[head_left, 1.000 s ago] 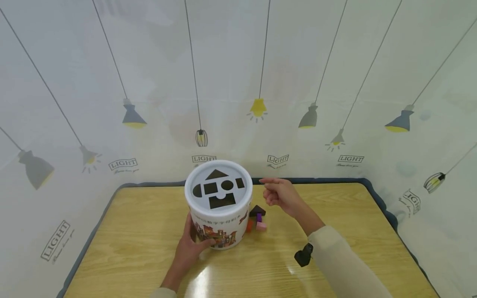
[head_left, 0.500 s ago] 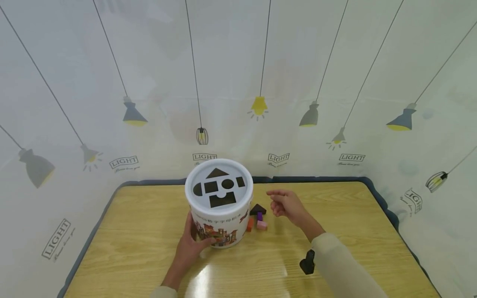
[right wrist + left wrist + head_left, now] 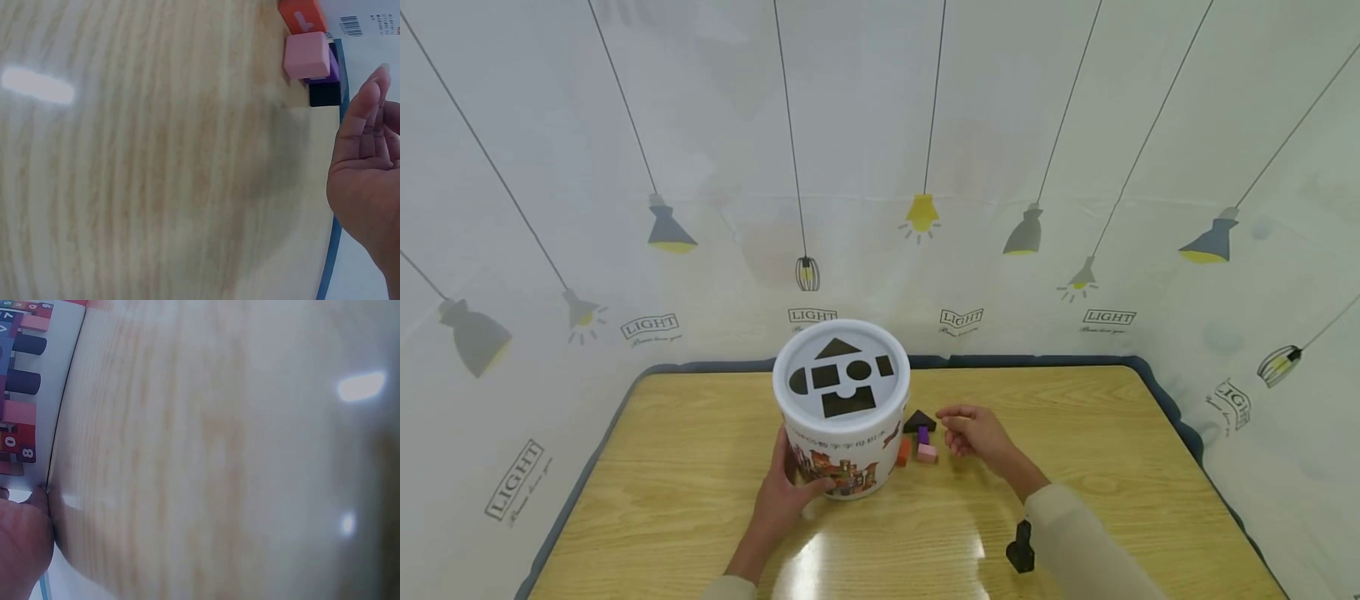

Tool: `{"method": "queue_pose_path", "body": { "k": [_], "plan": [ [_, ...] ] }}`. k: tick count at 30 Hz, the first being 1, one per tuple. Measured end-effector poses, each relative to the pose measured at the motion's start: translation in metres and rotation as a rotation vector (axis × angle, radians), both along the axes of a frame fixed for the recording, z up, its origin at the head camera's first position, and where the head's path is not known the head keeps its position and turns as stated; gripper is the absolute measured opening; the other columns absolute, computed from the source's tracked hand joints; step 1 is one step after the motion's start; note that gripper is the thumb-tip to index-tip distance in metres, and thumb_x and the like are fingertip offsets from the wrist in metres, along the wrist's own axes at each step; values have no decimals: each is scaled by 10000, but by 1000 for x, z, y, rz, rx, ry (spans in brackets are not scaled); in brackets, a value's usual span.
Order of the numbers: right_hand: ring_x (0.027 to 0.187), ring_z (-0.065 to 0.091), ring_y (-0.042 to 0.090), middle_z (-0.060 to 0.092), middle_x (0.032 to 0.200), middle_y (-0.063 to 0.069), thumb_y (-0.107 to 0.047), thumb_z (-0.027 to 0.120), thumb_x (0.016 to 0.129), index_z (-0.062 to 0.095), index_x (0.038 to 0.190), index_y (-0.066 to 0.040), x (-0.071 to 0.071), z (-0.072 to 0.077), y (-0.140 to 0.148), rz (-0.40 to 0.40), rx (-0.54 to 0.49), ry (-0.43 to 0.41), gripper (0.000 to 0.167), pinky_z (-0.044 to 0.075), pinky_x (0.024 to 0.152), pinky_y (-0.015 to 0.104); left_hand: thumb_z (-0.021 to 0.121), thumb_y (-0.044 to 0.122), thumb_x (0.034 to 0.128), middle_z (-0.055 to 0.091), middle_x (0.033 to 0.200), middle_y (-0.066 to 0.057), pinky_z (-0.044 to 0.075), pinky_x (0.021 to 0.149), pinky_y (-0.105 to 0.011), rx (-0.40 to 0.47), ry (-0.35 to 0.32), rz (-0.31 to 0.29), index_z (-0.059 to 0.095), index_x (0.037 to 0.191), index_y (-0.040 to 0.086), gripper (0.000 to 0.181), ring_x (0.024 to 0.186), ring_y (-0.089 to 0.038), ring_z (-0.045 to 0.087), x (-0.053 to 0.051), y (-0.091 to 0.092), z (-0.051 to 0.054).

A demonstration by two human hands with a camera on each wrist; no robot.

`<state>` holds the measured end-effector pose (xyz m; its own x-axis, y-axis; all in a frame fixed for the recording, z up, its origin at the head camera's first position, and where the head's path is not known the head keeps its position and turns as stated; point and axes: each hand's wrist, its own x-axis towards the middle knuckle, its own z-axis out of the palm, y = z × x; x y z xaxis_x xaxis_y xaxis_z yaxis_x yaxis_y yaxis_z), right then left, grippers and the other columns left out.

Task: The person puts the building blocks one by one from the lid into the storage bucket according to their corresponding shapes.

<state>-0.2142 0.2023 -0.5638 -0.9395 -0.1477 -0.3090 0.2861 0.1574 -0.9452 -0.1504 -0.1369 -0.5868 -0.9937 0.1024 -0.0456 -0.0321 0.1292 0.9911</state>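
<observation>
The white lidded bucket [image 3: 850, 454] is stood upright on the surface [image 3: 1097, 450], its side grasped low by the left grip [image 3: 781, 500]. Stiff, smooth walls are suggested; a slip is best guarded against by a broad hold on the wall rather than the slotted lid [image 3: 808, 406]. Just to its right, the black triangular block [image 3: 920, 422], purple block [image 3: 922, 435], pink block [image 3: 927, 454] and orange block [image 3: 903, 452] are clustered; probably hard and light, they are best pinched by opposite faces. Nothing is seen held by the right grip [image 3: 977, 435], its fingers loosely bent beside them. More room is offered rightward, while the far edge [image 3: 1037, 362] is backed by a lamp-printed wall [image 3: 865, 125]
</observation>
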Motion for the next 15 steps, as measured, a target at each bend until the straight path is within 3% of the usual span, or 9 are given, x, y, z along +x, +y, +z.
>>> {"method": "queue_pose_path", "body": {
  "k": [4,8,12,15],
  "plan": [
    [506,537,97,612,670,40,-139,535,995,598,1233,53,5,-9,-3,8,15,-7,312,499,480,217,868,291,715,264,1588,20,193,1224,-412,-19,7,-10,60,1534,458,1162,1474,-226,219,3,0,9],
    [503,554,102,621,673,47,-145,545,991,616,1204,43,9,-16,-6,8,34,-17,293,510,479,221,860,298,727,267,1585,25,204,1219,-411,-39,25,-18,72,1533,459,1139,1470,-226,228,4,1,12],
    [502,560,106,620,667,55,-137,539,990,623,1180,52,12,-21,-8,7,51,-9,281,514,472,222,867,318,711,227,1604,5,186,1222,-426,-34,8,-9,53,1531,467,1165,1479,-246,200,2,1,7],
    [493,561,108,614,655,59,-124,535,986,627,1180,56,14,-24,-9,11,67,-13,280,513,459,223,876,321,696,209,1610,10,168,1227,-433,-24,-3,7,49,1519,492,1179,1484,-246,183,-3,0,-6]
  ]
}}
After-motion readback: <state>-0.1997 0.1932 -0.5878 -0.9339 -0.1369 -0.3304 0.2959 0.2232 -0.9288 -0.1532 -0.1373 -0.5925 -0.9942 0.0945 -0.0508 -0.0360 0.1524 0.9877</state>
